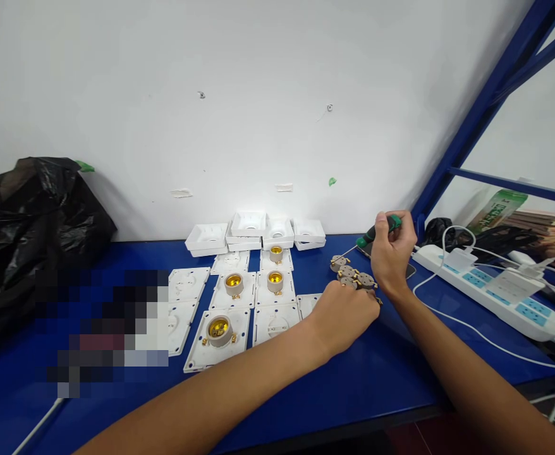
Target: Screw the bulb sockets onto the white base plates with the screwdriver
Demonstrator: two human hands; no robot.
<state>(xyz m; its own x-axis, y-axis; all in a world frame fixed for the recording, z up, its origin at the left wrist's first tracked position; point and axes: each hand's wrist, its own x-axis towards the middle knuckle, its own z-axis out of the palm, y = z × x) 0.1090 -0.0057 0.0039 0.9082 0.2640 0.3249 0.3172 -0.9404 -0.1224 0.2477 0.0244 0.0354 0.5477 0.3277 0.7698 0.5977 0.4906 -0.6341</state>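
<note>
My right hand [391, 253] grips a green-handled screwdriver [377, 231], its thin shaft pointing left and down toward a small cluster of loose beige lamp sockets [352, 275] with brass tabs. My left hand [348, 313] rests on the blue table just in front of that cluster, fingers curled over the nearest pieces; what it holds is hidden. To the left lie white square plates [220, 332], several with beige and brass lamp sockets mounted on them.
Stacked white box covers [253, 230] stand against the wall. A black plastic bag [26, 227] fills the left. A white power strip [490, 294] with cables lies right, beside a blue shelf frame [476, 126] and dark items.
</note>
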